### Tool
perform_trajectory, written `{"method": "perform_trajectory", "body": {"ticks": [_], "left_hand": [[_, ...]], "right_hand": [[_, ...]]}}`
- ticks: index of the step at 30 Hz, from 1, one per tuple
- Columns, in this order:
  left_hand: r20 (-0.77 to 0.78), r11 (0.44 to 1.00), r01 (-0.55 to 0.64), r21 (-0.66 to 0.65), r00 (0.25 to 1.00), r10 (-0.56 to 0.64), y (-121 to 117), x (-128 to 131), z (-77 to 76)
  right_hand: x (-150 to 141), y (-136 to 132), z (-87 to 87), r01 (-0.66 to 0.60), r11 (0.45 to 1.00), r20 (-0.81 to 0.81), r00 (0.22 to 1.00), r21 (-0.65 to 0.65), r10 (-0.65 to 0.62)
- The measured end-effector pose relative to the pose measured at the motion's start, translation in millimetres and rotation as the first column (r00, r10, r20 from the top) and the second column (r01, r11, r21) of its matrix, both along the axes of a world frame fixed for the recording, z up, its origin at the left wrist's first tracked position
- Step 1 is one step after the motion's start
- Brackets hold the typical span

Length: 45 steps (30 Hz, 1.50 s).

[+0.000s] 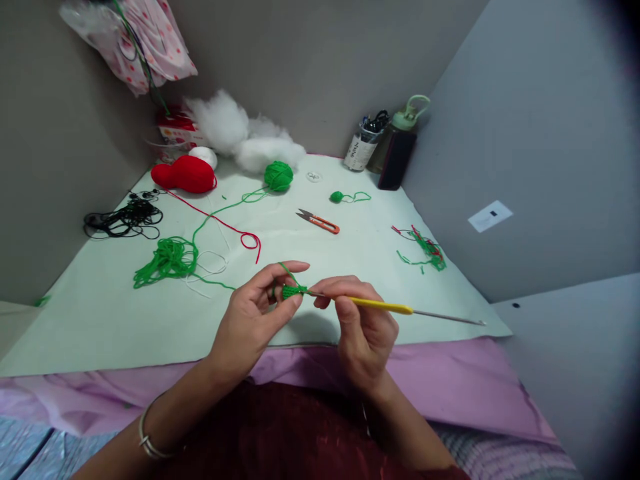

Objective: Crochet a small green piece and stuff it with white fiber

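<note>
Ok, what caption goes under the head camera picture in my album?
Left hand pinches a small green crochet piece; right hand holds a yellow-handled hook to it.

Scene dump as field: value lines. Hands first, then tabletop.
left hand: left hand pinching a small green crochet piece
right hand: right hand gripping a yellow-handled hook, one tip at the piece, the other pointing right
cutting tool: orange-handled snips, lying beyond the hands, blades apart
yarn: green ball, loose green heap, red yarn
cord: black tangle, far left
stuffing: white fluff, at the back
scraps: red and green thread ends, right side
</note>
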<state>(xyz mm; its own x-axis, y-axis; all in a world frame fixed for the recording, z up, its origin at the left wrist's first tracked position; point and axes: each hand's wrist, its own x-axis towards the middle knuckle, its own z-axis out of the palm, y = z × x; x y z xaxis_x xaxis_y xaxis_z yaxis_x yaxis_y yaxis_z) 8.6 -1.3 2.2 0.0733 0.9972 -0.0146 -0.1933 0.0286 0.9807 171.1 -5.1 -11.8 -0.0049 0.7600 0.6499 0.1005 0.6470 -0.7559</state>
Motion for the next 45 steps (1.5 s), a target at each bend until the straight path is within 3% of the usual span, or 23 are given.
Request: {"method": "perform_trajectory", "body": {"ticks": [4, 8, 11, 13, 15, 17, 21, 24, 29, 31, 33, 36, 39, 41, 45], "left_hand": [[-0.038, 1.000, -0.013, 0.023, 0.999, 0.014, 1, 0, 1.3], [-0.088, 0.989, -0.115, 0.093, 0.988, 0.123, -1, 4, 0.5], [0.043, 0.994, -0.098, 0.044, 0.994, 0.097, -4, 6, 1.7], [0.206, 0.997, 0.033, -0.071, 0.978, -0.018, -4, 4, 3.8], [0.366, 0.963, 0.193, -0.186, 0.923, -0.114, -3, 1, 6.5], [0.464, 0.928, 0.279, -0.247, 0.875, -0.139, 0, -3, 9.2], [0.482, 0.941, 0.255, -0.223, 0.868, -0.121, 3, -4, 12.4], [0.411, 0.951, 0.238, -0.195, 0.901, -0.141, 2, 1, 10.5], [0.314, 0.987, 0.088, -0.132, 0.948, -0.043, -1, 7, 2.3], [0.381, 0.981, 0.109, -0.161, 0.924, -0.040, 0, 7, 1.0], [0.478, 0.953, 0.206, -0.224, 0.875, -0.077, 2, 6, 1.5], [0.570, 0.924, 0.272, -0.268, 0.818, -0.075, 6, 2, 3.2], [0.552, 0.952, 0.204, -0.228, 0.833, -0.047, 7, 1, 3.3], [0.493, 0.966, 0.177, -0.186, 0.868, -0.065, 5, 3, 2.0], [0.385, 0.976, 0.148, -0.162, 0.920, -0.075, 1, 4, -1.5]], "right_hand": [[0, 3, 0.7, 0.008, 0.999, 0.061, 0.998, 0.036, -0.011], [1, 1, 2.1, 0.051, 0.977, 0.252, 0.962, 0.206, -0.103], [1, -2, 0.5, 0.118, 0.922, 0.407, 0.871, 0.370, -0.275], [1, -3, -1.6, 0.141, 0.895, 0.452, 0.823, 0.422, -0.343], [2, -2, -2.6, 0.149, 0.915, 0.388, 0.871, 0.376, -0.301], [2, 1, -1.6, 0.144, 0.963, 0.218, 0.956, 0.228, -0.195], [1, 8, 2.8, 0.007, 0.998, -0.134, 0.991, -0.055, -0.014], [-2, 10, 3.1, -0.035, 0.996, -0.116, 0.993, -0.078, 0.025], [-5, 4, -4.7, 0.080, 0.995, 0.115, 0.990, 0.051, -0.085], [-5, 2, -8.3, 0.140, 0.969, 0.258, 0.947, 0.202, -0.190], [-4, 1, -9.4, 0.157, 0.948, 0.291, 0.926, 0.278, -0.239], [-2, 4, -5.3, 0.151, 0.985, 0.061, 0.986, 0.080, -0.156], [-3, 8, 0.0, -0.008, 0.987, -0.230, 0.973, -0.158, -0.028], [-5, 10, 1.0, -0.099, 0.974, -0.264, 0.964, -0.206, 0.042], [-6, 11, -1.7, -0.121, 0.956, -0.268, 0.962, -0.266, 0.047]]}}
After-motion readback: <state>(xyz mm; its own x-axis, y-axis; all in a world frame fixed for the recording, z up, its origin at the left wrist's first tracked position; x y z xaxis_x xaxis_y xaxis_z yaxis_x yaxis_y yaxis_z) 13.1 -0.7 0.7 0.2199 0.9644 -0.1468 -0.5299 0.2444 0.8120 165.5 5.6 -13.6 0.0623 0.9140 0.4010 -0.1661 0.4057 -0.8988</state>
